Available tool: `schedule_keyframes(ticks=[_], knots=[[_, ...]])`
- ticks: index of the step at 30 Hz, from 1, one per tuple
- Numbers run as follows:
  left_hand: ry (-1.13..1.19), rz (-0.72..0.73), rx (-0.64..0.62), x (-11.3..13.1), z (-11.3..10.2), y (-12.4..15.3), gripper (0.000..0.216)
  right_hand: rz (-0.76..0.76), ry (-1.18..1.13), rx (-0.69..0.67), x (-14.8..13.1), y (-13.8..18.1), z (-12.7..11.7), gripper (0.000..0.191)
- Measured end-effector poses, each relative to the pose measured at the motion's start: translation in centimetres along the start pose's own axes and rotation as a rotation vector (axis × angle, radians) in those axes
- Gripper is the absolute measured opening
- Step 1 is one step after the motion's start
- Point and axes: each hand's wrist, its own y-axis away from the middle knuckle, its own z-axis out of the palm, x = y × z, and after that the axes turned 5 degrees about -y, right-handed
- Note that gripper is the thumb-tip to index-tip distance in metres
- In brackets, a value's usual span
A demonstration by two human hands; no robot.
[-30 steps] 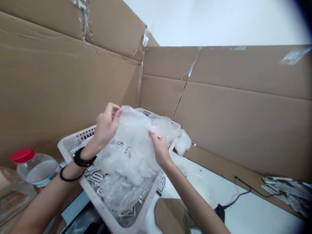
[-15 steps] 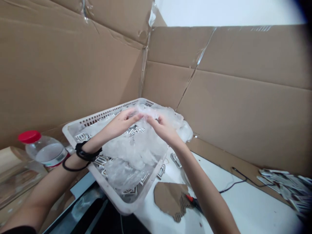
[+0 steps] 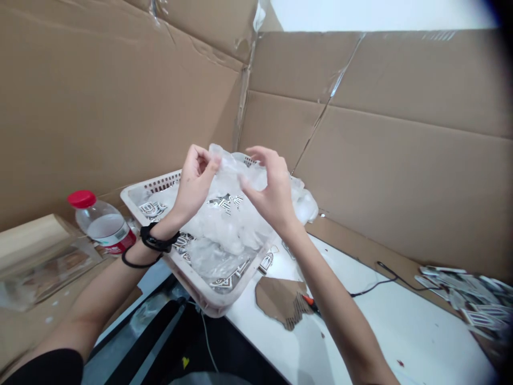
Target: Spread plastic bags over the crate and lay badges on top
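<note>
My left hand (image 3: 195,179) and my right hand (image 3: 267,187) are raised over a white perforated basket (image 3: 156,187). Both pinch the top of a clear plastic bag (image 3: 230,171) with a black-and-white printed piece inside. The left fingers are curled on the bag's left corner. The right thumb and fingers press its right side, with the index finger arched above. Under the hands the basket holds a heap of clear bags and printed pieces (image 3: 216,251). Black bands (image 3: 154,243) circle my left wrist.
A red-capped plastic bottle (image 3: 100,222) stands left of the basket. Taped cardboard walls (image 3: 380,160) close in the back and sides. On the white table lie a cardboard scrap (image 3: 280,299), a black cable (image 3: 377,278) and a pile of printed pieces (image 3: 468,299) at right.
Both hands have risen from the basket, lifting one bag clear of the heap. The view has shifted, so the basket and bottle sit further right.
</note>
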Motion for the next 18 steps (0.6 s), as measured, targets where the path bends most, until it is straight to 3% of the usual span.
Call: schedule_keyframes(ticks=[2, 6, 12, 18], knots=[[-0.001, -0.014, -0.025, 0.5, -0.1, 0.4, 0.028, -0.031, 0.036, -0.036, -0.4, 0.0, 0.2, 0.006], [-0.001, -0.074, -0.027, 1.1, -0.6, 1.0, 0.028, 0.097, -0.170, -0.011, -0.5, 0.2, 0.5, 0.019], [0.158, -0.403, -0.177, 0.8, -1.0, 1.7, 0.030, 0.368, -0.550, -0.097, -0.5, 1.5, 1.2, 0.028], [0.133, -0.313, -0.135, 0.7, -1.7, 2.1, 0.034, 0.508, -0.732, 0.210, -0.1, 2.6, 1.4, 0.024]])
